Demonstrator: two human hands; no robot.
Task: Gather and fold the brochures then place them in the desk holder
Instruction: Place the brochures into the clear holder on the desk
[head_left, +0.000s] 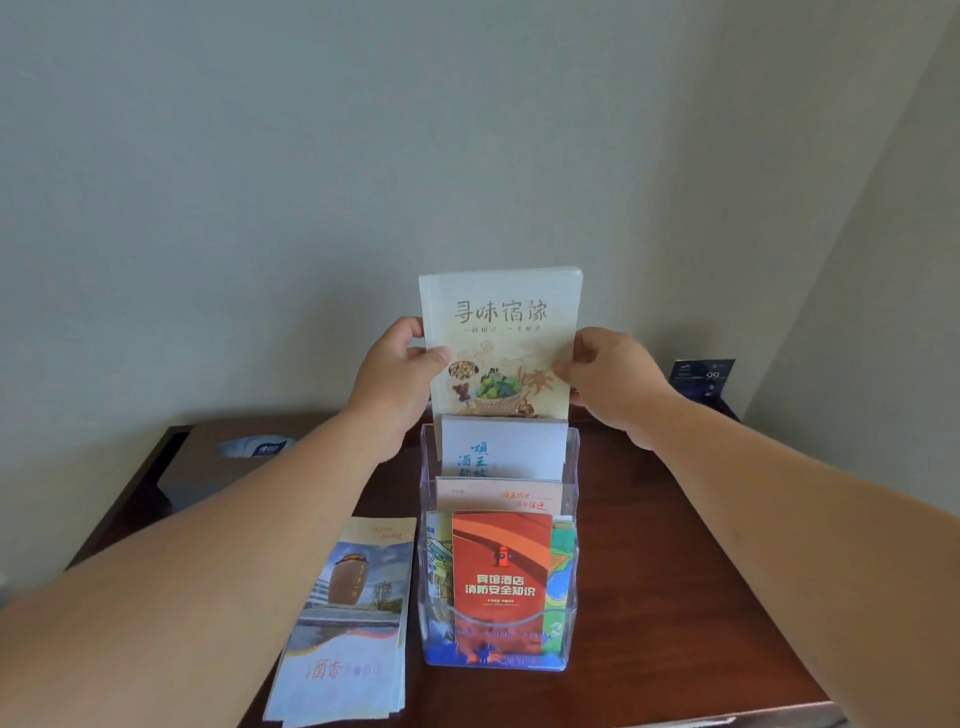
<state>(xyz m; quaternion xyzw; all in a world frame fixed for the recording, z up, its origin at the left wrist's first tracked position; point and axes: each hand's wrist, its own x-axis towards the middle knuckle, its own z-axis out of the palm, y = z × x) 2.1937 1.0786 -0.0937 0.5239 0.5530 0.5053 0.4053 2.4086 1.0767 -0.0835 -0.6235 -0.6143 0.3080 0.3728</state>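
Observation:
A clear tiered desk holder (570, 519) stands on the dark wooden desk (675, 545). Its front pocket holds an orange brochure (501, 566), with white brochures (501, 449) in the pockets behind. A cream stack of brochures with a food drawing (498, 332) stands upright at the rearmost pocket. My left hand (397, 374) grips its left edge and my right hand (608, 376) grips its right edge. A stack of folded brochures showing a jar-shaped building (348, 618) lies flat on the desk, left of the holder.
A tissue box (254, 449) sits at the desk's back left. A dark blue card (701, 379) stands at the back right against the wall. The desk's front edge runs along the bottom right of the view.

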